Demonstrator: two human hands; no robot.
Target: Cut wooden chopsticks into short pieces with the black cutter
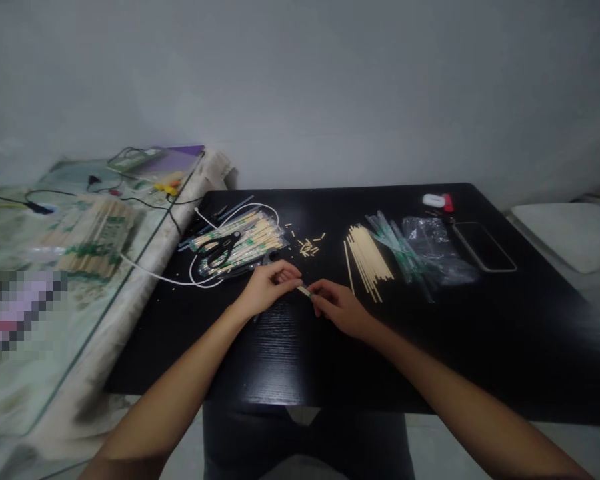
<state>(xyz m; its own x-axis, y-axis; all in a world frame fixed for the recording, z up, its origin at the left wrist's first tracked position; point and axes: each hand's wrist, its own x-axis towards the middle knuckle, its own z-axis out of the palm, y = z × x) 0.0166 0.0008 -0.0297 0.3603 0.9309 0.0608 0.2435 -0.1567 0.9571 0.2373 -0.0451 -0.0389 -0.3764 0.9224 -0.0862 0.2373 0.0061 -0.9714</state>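
My left hand (270, 285) and my right hand (336, 307) meet over the middle of the black table (505, 333). Both are closed in a pinch on one short wrapped chopstick (304, 290) held between them. Just beyond my left hand lies a heap of wrapped chopsticks (247, 243) with black scissors (219, 250) on top. Small cut wood bits (307, 245) are scattered behind my hands. A fan of bare wooden chopsticks (366, 260) lies to the right of my right hand.
Empty clear-green wrappers (405, 257) and a plastic bag (433, 247) lie right of the bare sticks. A phone (484, 247) and a white-red object (437, 200) sit far right. A white cable (155, 272) loops left. A glass-topped table (80, 280) with chopstick packs stands left.
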